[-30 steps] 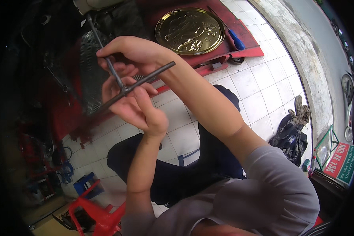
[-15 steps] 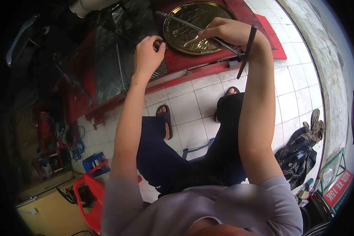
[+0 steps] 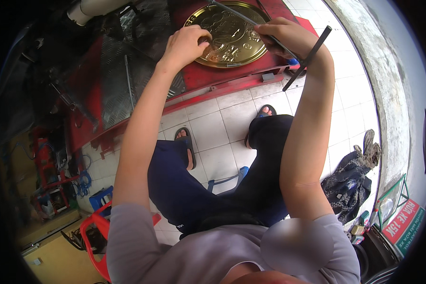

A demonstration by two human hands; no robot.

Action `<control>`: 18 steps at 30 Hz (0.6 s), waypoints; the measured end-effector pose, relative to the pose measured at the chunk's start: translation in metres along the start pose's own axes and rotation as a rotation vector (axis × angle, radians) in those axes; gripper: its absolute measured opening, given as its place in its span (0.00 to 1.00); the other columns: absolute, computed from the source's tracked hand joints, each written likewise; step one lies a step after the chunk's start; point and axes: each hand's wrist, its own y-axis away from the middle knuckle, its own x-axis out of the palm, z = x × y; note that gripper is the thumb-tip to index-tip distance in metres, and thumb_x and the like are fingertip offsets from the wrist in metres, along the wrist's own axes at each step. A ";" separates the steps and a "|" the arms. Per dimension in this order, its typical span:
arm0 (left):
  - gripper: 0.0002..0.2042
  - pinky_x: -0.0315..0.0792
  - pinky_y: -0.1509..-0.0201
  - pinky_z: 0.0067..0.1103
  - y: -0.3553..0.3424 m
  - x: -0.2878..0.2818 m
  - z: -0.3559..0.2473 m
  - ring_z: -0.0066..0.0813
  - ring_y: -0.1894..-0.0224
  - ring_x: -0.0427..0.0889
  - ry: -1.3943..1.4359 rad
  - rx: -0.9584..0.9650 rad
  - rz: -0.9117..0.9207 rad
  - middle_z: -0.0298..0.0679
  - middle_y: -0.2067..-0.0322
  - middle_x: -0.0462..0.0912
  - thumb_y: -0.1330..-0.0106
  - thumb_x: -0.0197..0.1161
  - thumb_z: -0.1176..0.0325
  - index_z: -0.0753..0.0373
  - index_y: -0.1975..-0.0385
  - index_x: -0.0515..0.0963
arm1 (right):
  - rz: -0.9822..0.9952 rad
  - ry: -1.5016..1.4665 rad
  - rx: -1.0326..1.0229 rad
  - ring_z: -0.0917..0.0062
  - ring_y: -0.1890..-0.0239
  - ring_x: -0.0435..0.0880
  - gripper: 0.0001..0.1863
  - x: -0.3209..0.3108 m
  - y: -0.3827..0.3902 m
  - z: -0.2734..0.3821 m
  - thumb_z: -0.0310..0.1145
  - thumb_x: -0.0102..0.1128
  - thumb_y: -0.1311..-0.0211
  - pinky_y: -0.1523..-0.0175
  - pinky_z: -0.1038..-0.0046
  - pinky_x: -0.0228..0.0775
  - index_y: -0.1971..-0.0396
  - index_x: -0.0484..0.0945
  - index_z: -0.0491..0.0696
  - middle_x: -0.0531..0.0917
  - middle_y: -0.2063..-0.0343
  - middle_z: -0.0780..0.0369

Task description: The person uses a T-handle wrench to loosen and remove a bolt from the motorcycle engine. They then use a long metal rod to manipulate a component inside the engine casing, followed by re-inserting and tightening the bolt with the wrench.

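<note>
My right hand (image 3: 288, 38) is closed round the shaft of a long metal T-handle wrench (image 3: 312, 56). Its dark crossbar sits by my right wrist, while the thin shaft points up and left over a round gold tray (image 3: 265, 41) with a raised pattern. At the tray's left edge is my left hand (image 3: 185, 46), fingers curled and thumb toward them. What it holds, if anything, is hidden. The tray lies on a red platform (image 3: 199, 81). Left of it, a slim metal rod (image 3: 128, 78) rests on ridged metal plate (image 3: 116, 97).
Dark machinery and a pale cylinder (image 3: 83, 13) stand at the upper left. A red plastic chair (image 3: 87, 232) and blue stool (image 3: 99, 198) are at the lower left. Dark patterned cloth (image 3: 348, 187) lies on the tiled floor (image 3: 215, 128) at right, near a red-and-green sign (image 3: 403, 222).
My left hand has moved up and right over the tray's left edge. The right hand, still gripping the wrench, has shifted slightly, and the crossbar has tilted. The whole view has shifted a little.
</note>
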 end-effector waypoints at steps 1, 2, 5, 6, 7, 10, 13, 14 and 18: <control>0.12 0.74 0.59 0.29 0.002 -0.001 -0.014 0.36 0.65 0.80 0.156 0.069 0.097 0.37 0.68 0.80 0.45 0.63 0.73 0.56 0.60 0.83 | -0.001 -0.006 0.004 0.86 0.86 0.65 0.20 0.000 0.001 0.000 0.46 0.53 0.38 0.79 0.79 0.55 0.83 0.73 0.48 0.71 0.89 0.69; 0.14 0.73 0.60 0.28 0.002 0.000 -0.025 0.36 0.65 0.79 0.311 0.138 0.194 0.37 0.67 0.79 0.45 0.62 0.77 0.56 0.60 0.83 | -0.010 -0.019 0.003 0.86 0.86 0.64 0.20 0.000 0.001 0.000 0.46 0.52 0.38 0.80 0.79 0.55 0.83 0.72 0.48 0.70 0.89 0.69; 0.18 0.72 0.60 0.28 -0.002 0.007 -0.043 0.35 0.67 0.77 0.272 0.262 0.342 0.38 0.66 0.77 0.46 0.59 0.82 0.55 0.57 0.83 | -0.043 -0.045 0.018 0.86 0.87 0.64 0.18 0.001 0.000 0.001 0.45 0.53 0.37 0.81 0.80 0.54 0.81 0.73 0.47 0.70 0.88 0.69; 0.18 0.72 0.60 0.28 -0.003 0.006 -0.048 0.35 0.66 0.77 0.227 0.260 0.395 0.38 0.65 0.77 0.46 0.59 0.83 0.55 0.57 0.83 | -0.053 -0.046 0.037 0.87 0.86 0.66 0.17 0.001 0.001 0.002 0.44 0.54 0.36 0.81 0.81 0.54 0.78 0.74 0.46 0.71 0.86 0.69; 0.21 0.72 0.59 0.28 -0.004 0.006 -0.047 0.36 0.64 0.79 0.243 0.263 0.408 0.39 0.65 0.76 0.48 0.57 0.85 0.56 0.55 0.82 | -0.059 -0.047 0.044 0.87 0.85 0.67 0.16 0.001 0.002 0.005 0.43 0.56 0.36 0.82 0.82 0.54 0.75 0.75 0.46 0.71 0.84 0.69; 0.23 0.73 0.58 0.28 0.002 0.003 -0.043 0.36 0.63 0.79 0.304 0.271 0.380 0.40 0.64 0.76 0.51 0.57 0.87 0.58 0.55 0.82 | 0.080 -0.056 0.067 0.87 0.85 0.66 0.15 -0.002 0.004 0.009 0.43 0.57 0.36 0.82 0.82 0.52 0.72 0.75 0.46 0.72 0.83 0.69; 0.18 0.75 0.60 0.28 0.006 0.006 -0.034 0.37 0.65 0.82 0.406 0.200 0.308 0.42 0.68 0.81 0.52 0.61 0.85 0.62 0.60 0.81 | 0.018 -0.116 0.051 0.86 0.88 0.61 0.20 0.004 0.009 0.011 0.41 0.51 0.34 0.82 0.77 0.50 0.85 0.70 0.47 0.67 0.90 0.70; 0.16 0.75 0.61 0.29 0.008 0.004 -0.034 0.37 0.66 0.82 0.467 0.164 0.285 0.42 0.70 0.82 0.52 0.63 0.84 0.62 0.61 0.82 | 0.077 -0.169 0.047 0.86 0.88 0.61 0.20 0.000 0.006 0.007 0.40 0.52 0.34 0.82 0.77 0.50 0.85 0.70 0.46 0.66 0.90 0.71; 0.11 0.75 0.63 0.28 0.028 0.008 -0.032 0.39 0.69 0.84 0.506 0.153 0.052 0.45 0.72 0.84 0.51 0.68 0.77 0.65 0.66 0.82 | 0.026 -0.138 0.073 0.87 0.87 0.60 0.19 0.003 0.020 0.021 0.39 0.50 0.32 0.82 0.78 0.48 0.84 0.68 0.48 0.64 0.89 0.72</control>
